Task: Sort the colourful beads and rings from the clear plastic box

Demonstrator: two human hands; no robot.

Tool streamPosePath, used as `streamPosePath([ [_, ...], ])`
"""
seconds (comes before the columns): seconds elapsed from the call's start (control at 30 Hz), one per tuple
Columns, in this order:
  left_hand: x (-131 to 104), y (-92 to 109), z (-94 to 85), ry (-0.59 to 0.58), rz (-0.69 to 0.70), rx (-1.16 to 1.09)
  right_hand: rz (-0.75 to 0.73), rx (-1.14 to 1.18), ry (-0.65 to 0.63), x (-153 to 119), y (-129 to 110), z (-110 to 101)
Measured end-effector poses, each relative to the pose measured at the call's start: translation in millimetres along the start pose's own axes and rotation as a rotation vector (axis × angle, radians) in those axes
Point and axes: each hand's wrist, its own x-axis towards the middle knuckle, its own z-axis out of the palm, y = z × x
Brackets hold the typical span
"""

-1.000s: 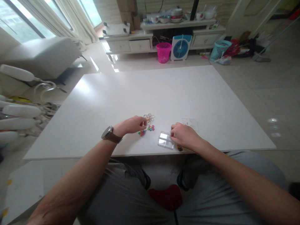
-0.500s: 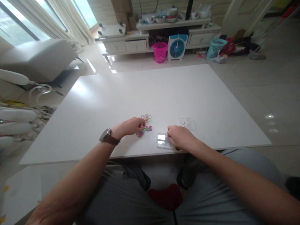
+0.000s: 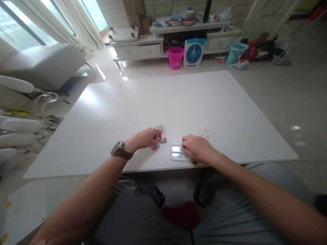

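Observation:
My left hand (image 3: 146, 138) hovers at the near side of a small group of loose items, thumb and fingers apart with a narrow gap. Just beyond its fingertips lie several thin metal rings (image 3: 162, 128). Small multicoloured flower-like pieces (image 3: 162, 140) lie at its thumb, and more colourful pieces (image 3: 153, 147) are partly under the hand. My right hand (image 3: 195, 147) is closed, its fingertips pinched above the right part of a clear plastic compartment box (image 3: 176, 157). Whatever those fingers hold is hidden. A small dark and yellow item (image 3: 194, 162) shows below the right wrist.
Beyond my right hand lies a clear plastic piece (image 3: 208, 134), possibly a lid or bag. The white table's (image 3: 153, 102) near edge runs just below the box. Across the floor stand a pink basket (image 3: 175, 58), a box fan (image 3: 194, 52) and a blue basket (image 3: 235, 54).
My left hand has shifted slightly right, its fingers reaching further over the colourful pieces. My right hand stays at the box, nearly still. The whole view has moved a little.

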Motion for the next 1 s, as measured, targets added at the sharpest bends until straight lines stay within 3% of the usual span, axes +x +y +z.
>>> streamPosePath([
  [0.47, -1, 11, -0.2, -0.012, -0.007, 0.006, 0.102, 0.029, -0.082, -1, -3, -3],
  [0.7, 1, 10, 3.7, 0.015, 0.023, 0.013, 0.023, 0.06, -0.021, -1, -1, -8],
  [0.8, 0, 18, -0.9, 0.042, 0.08, -0.057, 0.032, 0.254, 0.101, -2, 1, -9],
  [1.0, -5, 50, -6.2, 0.188, 0.284, -0.289, 0.102, 0.879, 0.307, -3, -2, -11],
])
